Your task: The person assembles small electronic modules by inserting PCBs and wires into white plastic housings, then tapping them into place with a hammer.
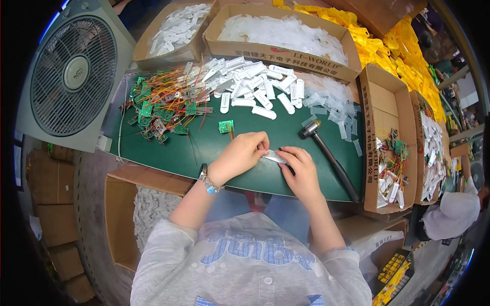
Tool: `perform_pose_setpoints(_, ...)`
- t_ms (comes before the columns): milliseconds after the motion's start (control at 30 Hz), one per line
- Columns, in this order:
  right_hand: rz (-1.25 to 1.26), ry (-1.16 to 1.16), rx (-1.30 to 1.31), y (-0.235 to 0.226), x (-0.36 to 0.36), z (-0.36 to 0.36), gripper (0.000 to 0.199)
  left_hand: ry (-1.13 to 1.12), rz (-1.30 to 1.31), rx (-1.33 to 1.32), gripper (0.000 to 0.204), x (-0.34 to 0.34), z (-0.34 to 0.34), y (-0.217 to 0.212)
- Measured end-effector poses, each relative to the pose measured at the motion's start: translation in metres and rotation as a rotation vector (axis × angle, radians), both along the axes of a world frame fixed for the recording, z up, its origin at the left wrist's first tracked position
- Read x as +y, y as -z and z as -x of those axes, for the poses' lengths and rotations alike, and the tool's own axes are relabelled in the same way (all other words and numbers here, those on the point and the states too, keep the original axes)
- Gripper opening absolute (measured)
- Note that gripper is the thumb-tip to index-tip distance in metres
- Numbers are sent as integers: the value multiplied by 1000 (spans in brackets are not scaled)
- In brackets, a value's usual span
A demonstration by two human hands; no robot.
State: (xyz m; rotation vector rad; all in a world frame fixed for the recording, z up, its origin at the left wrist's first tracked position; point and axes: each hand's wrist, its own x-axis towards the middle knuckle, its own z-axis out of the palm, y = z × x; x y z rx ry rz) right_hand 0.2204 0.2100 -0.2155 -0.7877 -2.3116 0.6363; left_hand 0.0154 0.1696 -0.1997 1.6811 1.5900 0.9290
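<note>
The small white piece (274,157) sits right between the person's two hands, off the green table (265,179) near its front edge, as far as I can tell. Its long axis runs left to right, the right end tipping a little toward the person's body. The left hand (246,152) pinches its left end, fingers bunched; the right hand (302,168) grips the other end between thumb and fingertips, so neither is nearer than the other. What the fingers hide underneath I can't tell.

Just beyond the left hand lies a green circuit board (225,126), its wires trailing back toward that wrist. The hammer (331,157) lies to the right, nearer the right hand, head away and handle slanting toward the table's front edge. The heap of white cases (263,86) is straight ahead, past both hands.
</note>
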Motion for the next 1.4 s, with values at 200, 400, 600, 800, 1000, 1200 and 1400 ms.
perform_pose_setpoints(200, -24, 1, -3, 1, -1, 1, 33, 82, 27, 15, 9, 7, 10, -4)
perform_pose_setpoints(400, -46, 0, -17, 2, -1, 2, 33, 81, -8, 113, 9, 8, 4, -3)
perform_pose_setpoints(600, -183, -56, -129, 0, -3, 1, 40, 56, -76, 238, 7, -4, 8, -8)
perform_pose_setpoints(800, -180, -86, -162, -3, 1, 2, 39, 86, -379, 469, 8, -15, 12, -6)
perform_pose_setpoints(1000, -236, -20, -181, -4, -5, 9, 37, 30, -563, 658, 11, -26, 0, -7)
perform_pose_setpoints(1200, -225, 69, -191, -6, -14, 15, 34, 57, -545, 628, 10, -37, -5, 3)
perform_pose_setpoints(1400, -203, -88, -194, -7, 5, 7, 34, 115, -337, 409, 10, -34, 4, -2)
